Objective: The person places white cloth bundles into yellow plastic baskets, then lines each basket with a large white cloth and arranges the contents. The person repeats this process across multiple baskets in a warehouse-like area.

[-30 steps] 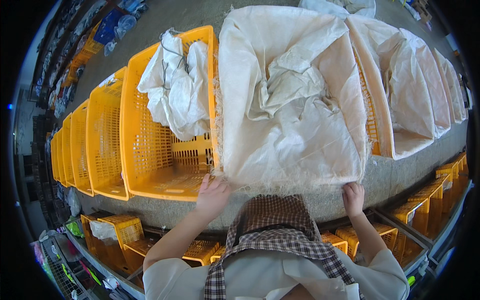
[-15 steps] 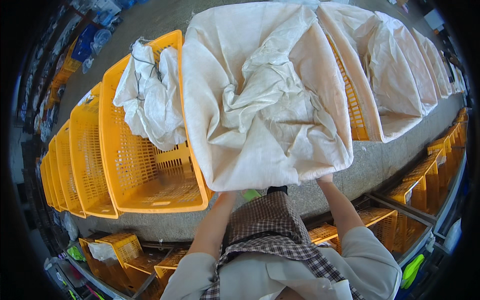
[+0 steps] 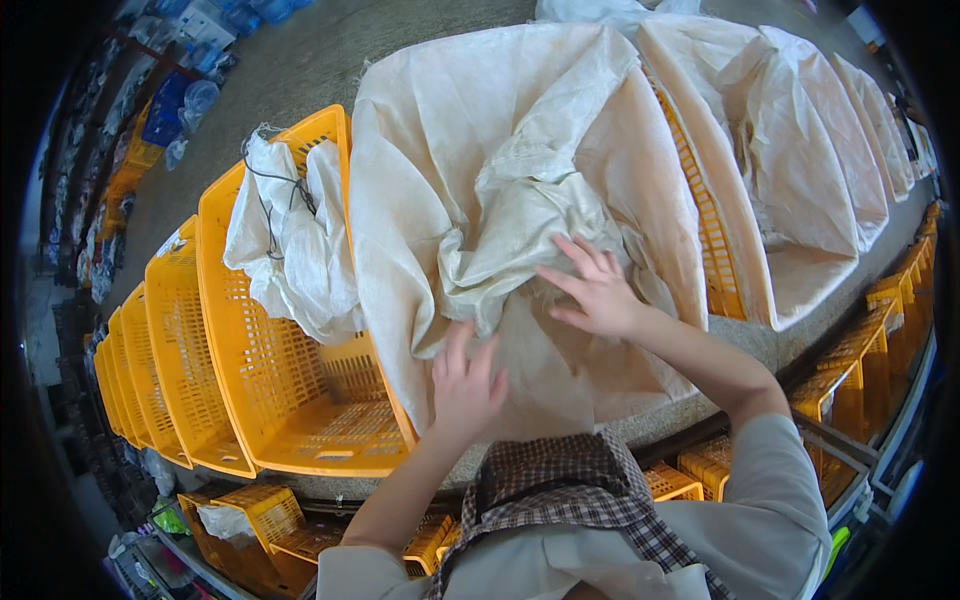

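A large off-white woven sack (image 3: pixel 430 130) lines and drapes over the container straight in front of me, its middle bunched into loose folds. My right hand (image 3: pixel 598 298) is open over these folds, fingers spread, the tips at or close to the cloth. Nearer me, my left hand (image 3: pixel 467 385) is open and slightly blurred above the front part of the sack; whether it touches the cloth I cannot tell. Neither hand holds anything. Just left stands a yellow plastic crate (image 3: pixel 300 440) with a crumpled white sack (image 3: pixel 290 230) and a dark cord in it.
More yellow crates (image 3: pixel 185 350) run in a row to the left. On the right, further crates are covered with white sacks (image 3: pixel 800 150). A metal rack with yellow bins (image 3: pixel 840 370) lies along my near side. Blue and clear plastic containers (image 3: pixel 190 110) sit at the far left.
My hands have come up from the sack's near edge to over its middle and front. The sack's near edge no longer hangs out smoothly; its front part now sags inward.
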Demonstrator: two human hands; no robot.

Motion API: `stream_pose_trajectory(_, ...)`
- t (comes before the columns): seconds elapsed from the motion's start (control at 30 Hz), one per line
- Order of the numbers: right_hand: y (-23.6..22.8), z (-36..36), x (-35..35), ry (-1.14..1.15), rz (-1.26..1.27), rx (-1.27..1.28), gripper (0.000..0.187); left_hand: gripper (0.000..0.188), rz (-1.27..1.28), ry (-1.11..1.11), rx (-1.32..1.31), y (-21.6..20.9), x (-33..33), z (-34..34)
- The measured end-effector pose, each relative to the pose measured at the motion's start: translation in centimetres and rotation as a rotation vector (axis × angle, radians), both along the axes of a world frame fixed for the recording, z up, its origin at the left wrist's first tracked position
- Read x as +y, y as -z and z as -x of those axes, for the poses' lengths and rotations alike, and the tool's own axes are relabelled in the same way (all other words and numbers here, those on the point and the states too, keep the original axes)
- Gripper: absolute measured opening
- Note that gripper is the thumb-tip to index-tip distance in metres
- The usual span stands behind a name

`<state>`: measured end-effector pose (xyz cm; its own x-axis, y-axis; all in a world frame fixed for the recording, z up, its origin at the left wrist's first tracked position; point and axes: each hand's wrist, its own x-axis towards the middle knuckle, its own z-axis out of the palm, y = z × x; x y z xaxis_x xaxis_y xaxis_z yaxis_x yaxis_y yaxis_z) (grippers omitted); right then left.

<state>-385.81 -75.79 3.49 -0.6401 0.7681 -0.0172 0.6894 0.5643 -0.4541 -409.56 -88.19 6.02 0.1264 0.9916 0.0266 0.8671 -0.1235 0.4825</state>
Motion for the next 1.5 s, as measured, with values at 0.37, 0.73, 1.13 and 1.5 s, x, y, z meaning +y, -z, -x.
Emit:
stream_pose_trajectory(0.37,29.8,-0.4,13.1,0.073,0.488,-0.885,0.086,0.070,0.799,-0.132,0.338,28.7,13.7,1.3)
stream_pose_trajectory(0.73,21.7,5.0,12.0,0.147,0.781,-0.810,0.031,0.035,0.322,-0.095,-0.313,16.9,16.5,-3.8)
stream_pose_trajectory(1.13,22.5,-0.7,-3.9,-0.315,0.800,-0.778,0.040,0.054,-0.203,-0.451,0.616,3.8,13.7,31.4)
stream_pose_trajectory(1.5,-5.3,30.9,-7.2,0.234,1.018,0.584,0.079,0.018,-0.068,0.222,-0.341,-3.3,1.3,36.7)
